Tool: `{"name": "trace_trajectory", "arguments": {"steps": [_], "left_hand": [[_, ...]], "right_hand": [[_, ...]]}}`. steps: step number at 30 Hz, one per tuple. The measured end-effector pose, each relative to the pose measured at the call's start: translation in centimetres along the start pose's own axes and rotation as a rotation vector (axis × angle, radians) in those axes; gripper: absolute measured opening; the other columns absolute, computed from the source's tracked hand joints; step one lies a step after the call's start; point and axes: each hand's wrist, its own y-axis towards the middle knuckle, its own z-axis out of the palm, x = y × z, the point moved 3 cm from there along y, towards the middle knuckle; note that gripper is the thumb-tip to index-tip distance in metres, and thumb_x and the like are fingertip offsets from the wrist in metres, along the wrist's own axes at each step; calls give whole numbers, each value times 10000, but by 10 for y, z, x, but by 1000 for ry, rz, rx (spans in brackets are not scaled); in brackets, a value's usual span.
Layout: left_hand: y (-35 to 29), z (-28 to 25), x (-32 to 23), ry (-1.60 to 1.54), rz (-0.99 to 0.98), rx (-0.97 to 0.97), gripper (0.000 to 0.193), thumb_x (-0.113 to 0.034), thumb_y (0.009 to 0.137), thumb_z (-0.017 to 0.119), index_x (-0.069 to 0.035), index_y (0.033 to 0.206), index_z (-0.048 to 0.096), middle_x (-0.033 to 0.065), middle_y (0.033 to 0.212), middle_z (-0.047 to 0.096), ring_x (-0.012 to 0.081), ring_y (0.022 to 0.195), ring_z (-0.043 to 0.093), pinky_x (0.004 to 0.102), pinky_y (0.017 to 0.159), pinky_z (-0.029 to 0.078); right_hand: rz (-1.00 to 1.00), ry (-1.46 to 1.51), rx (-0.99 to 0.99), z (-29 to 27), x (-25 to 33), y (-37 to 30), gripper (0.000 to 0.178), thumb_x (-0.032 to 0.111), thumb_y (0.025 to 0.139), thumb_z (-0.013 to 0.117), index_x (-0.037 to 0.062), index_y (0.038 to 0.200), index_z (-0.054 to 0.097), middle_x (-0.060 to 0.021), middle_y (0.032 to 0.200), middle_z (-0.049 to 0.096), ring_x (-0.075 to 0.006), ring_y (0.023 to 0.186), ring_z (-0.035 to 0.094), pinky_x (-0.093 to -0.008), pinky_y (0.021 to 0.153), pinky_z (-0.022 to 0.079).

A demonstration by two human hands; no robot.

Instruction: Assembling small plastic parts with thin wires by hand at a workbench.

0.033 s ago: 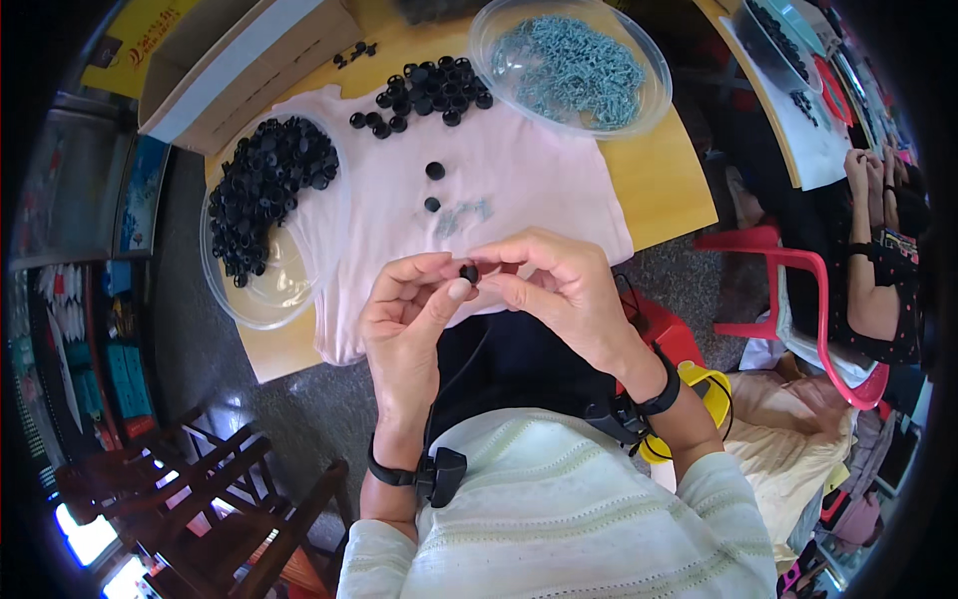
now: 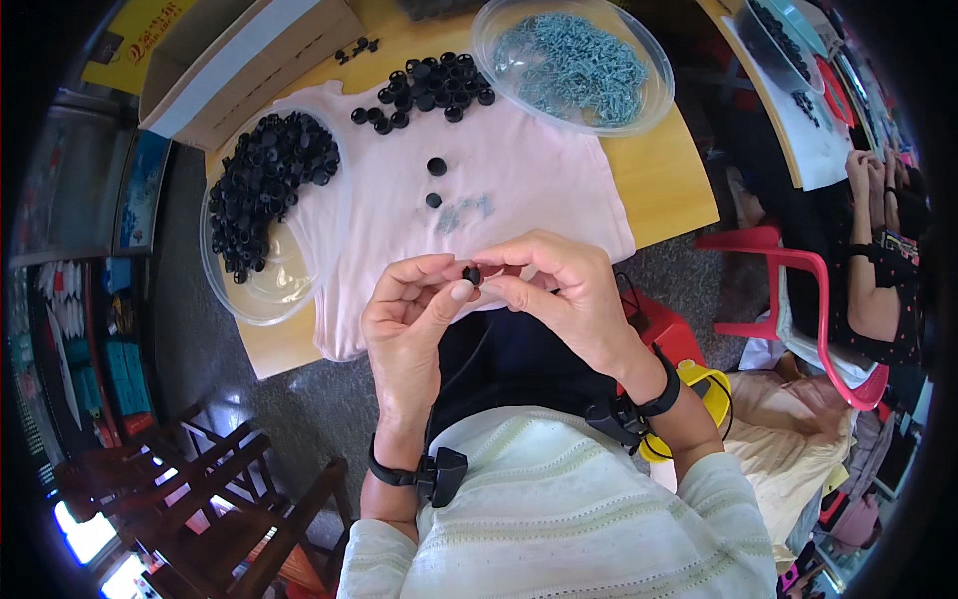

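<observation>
My left hand (image 2: 411,304) pinches a small round black plastic cap (image 2: 471,274) between thumb and forefinger, above the near edge of a pink cloth (image 2: 539,200). From the other side, the fingertips of my right hand (image 2: 554,290) close on the same piece; whether they also hold a smaller part is hidden. Two loose black caps (image 2: 435,167) lie on the cloth beyond my hands. Farther back is a cluster of similar black caps (image 2: 427,88). A clear round tray (image 2: 284,311) at the left holds a heap of black caps.
A clear tub (image 2: 654,110) of grey-blue metal screws stands at the table's far right. At the far left is an open cardboard box (image 2: 239,75). A red plastic chair (image 2: 818,290) and another person's arms (image 2: 866,220) are at the right; wooden chairs (image 2: 220,499) stand lower left.
</observation>
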Motion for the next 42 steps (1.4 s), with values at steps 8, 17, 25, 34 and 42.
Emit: {"name": "trace_trajectory", "arguments": {"steps": [8,17,25,34,42], "left_hand": [[-2,-3,10,-78,-131,31,229,42,834,661,32,1050,588,115,957,653,164,866,643,280,792,544],[30,2,-28,1128,513,-54,152,-45,886,593,-30,1017,670,71,1014,664,177,843,652,267,724,499],[45,-3,-27,1243,372,-7,157,-50,876,595,-46,1015,669,67,1015,637,202,828,649,278,697,496],[47,1,-33,1245,260,-5,151,-27,864,604,-9,1004,659,92,994,619,184,709,605,264,654,481],[46,-3,-31,1307,329,19,100,-30,862,591,-6,957,609,98,909,578,229,701,587,303,650,474]], "right_hand": [[-145,-156,-36,0,-5,-8,220,14,800,704,28,1018,675,-93,850,653,-133,707,640,-233,603,528],[387,541,-13,-13,-25,3,220,104,873,671,-23,1051,653,-47,858,654,-74,662,605,-205,587,527],[492,791,55,-19,-30,12,271,132,873,675,-20,1094,631,-86,874,662,-88,712,633,-208,547,550],[493,799,73,-19,-31,12,252,137,878,671,-7,1083,637,-80,868,661,-68,704,603,-202,530,533],[471,847,93,-19,-27,2,248,122,869,679,6,1084,638,-67,873,663,-73,697,614,-197,548,526]]}}
